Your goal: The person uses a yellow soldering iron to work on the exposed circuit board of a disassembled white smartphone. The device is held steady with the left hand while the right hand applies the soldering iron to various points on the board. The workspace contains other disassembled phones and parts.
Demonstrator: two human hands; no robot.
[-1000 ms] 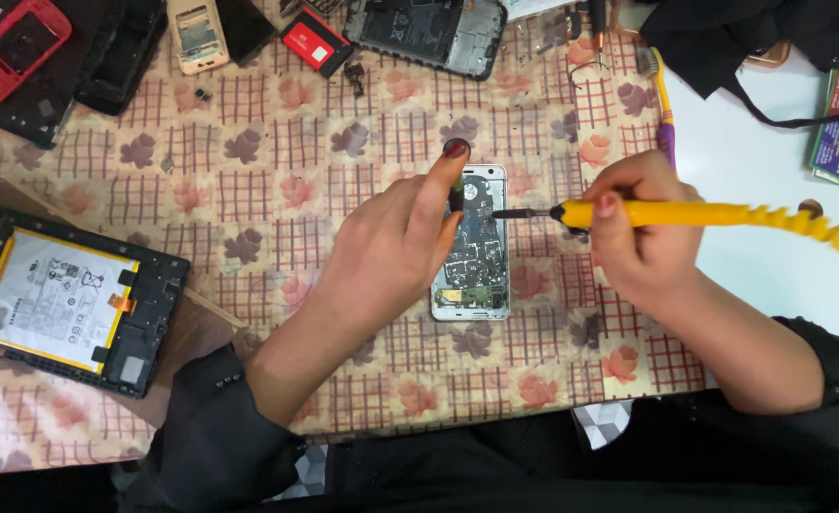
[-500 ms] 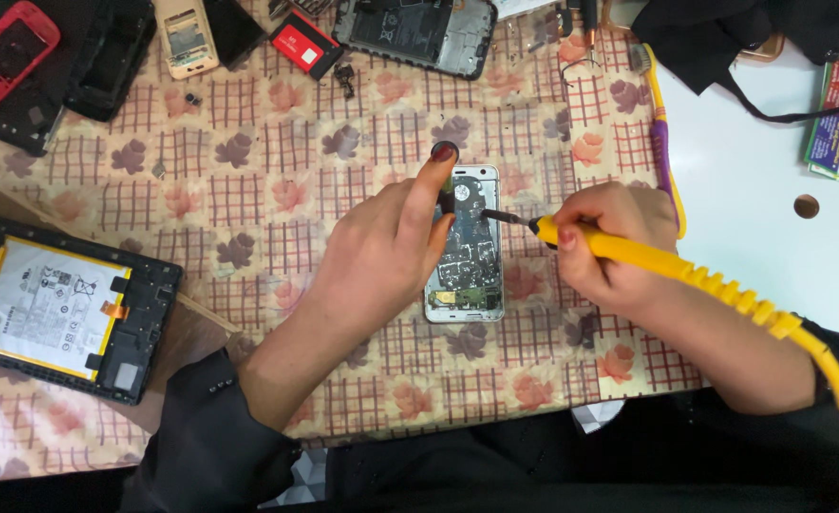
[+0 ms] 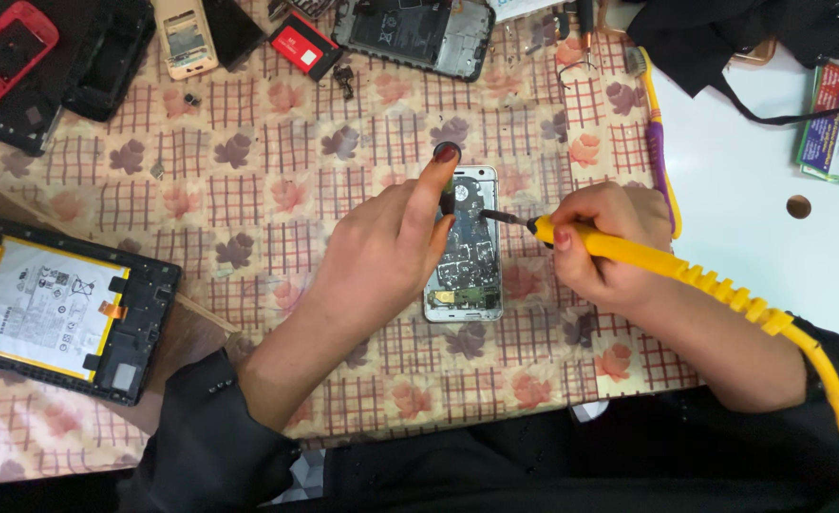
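Observation:
An opened phone [image 3: 469,266] with its circuit board bare lies on the patterned cloth [image 3: 277,190] in the middle. My left hand [image 3: 381,252] rests on the phone's left side, index finger stretched to its top left corner. My right hand [image 3: 604,242] grips a yellow soldering iron [image 3: 628,255]. Its dark tip touches the board near the phone's upper part. The iron's yellow cord runs off to the lower right.
An opened tablet [image 3: 54,306] with a white battery lies at the left. Along the far edge sit a red phone [image 3: 6,43], a black case [image 3: 106,57], a small red battery [image 3: 303,43] and another opened phone [image 3: 419,30]. A white table [image 3: 771,161] lies to the right.
The soldering iron's handle has swung from pointing right to slanting down to the lower right. Its tip stays on the board. My left hand keeps its place on the phone.

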